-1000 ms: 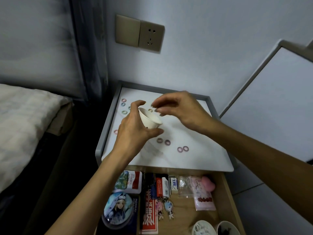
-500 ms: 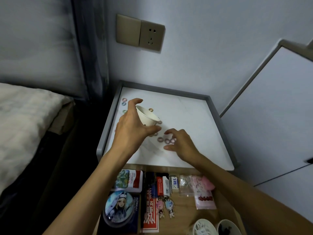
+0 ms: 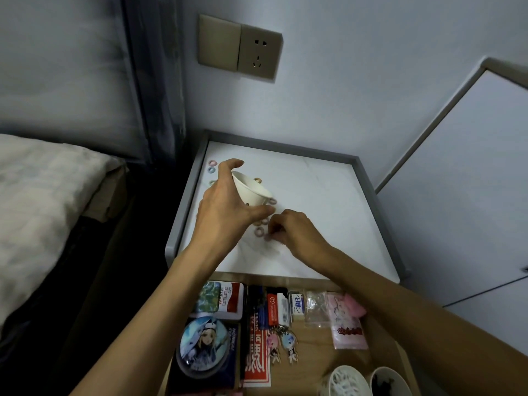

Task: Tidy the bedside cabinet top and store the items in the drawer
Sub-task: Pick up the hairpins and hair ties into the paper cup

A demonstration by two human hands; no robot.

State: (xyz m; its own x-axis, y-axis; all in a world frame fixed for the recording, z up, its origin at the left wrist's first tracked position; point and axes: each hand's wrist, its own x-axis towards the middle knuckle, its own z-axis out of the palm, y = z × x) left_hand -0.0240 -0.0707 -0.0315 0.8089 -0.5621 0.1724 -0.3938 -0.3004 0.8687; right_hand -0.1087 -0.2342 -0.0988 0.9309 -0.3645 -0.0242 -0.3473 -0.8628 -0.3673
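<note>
My left hand (image 3: 228, 207) grips a small white cup (image 3: 251, 190), tilted with its mouth to the right, just above the white cabinet top (image 3: 314, 201). Several small coloured hair rings lie scattered on the top: a pink ring (image 3: 259, 231) near the middle, a pink one (image 3: 212, 162) and a blue one (image 3: 211, 169) at the far left. My right hand (image 3: 291, 230) is down on the top with fingers curled, pinching at rings by its fingertips; what it holds is blurred. The open drawer (image 3: 314, 335) lies below the front edge.
The drawer holds a round anime badge (image 3: 203, 345), a red booklet (image 3: 257, 358), keychains (image 3: 281, 342), small boxes (image 3: 294, 304), a pink packet (image 3: 347, 324) and two cups (image 3: 368, 382). A bed (image 3: 43, 201) stands left, a wall socket (image 3: 260, 55) above, a white cupboard door (image 3: 463, 195) right.
My right hand came down from beside the cup to the rings near the middle and curled its fingers on them. The left hand kept the cup, lowering and tilting it slightly.
</note>
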